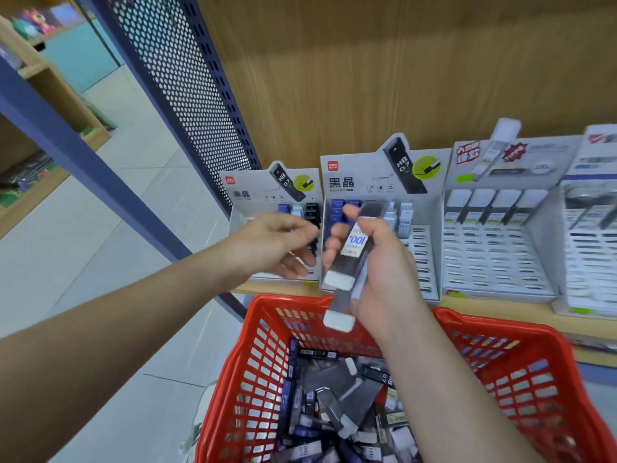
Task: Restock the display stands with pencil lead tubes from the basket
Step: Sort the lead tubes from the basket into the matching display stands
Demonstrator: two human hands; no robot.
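My right hand [384,262] grips a bunch of clear lead tubes with white caps [347,259], held upright above the red basket [500,355]. My left hand [277,245] is blurred, fingers loosely bent, just left of the tubes and in front of the leftmost display stand [253,192]; I cannot see anything in it. Several grey cardboard stands line the shelf: a second stand [360,178] holds blue and grey tubes, a third stand [494,235] has white-capped tubes in its back row. Many loose tubes [334,412] lie in the basket.
The wooden shelf edge [500,309] runs just behind the basket. A perforated dark blue panel [187,95] and post stand at the left, with the tiled aisle floor beyond. A further stand [594,228] sits at the far right.
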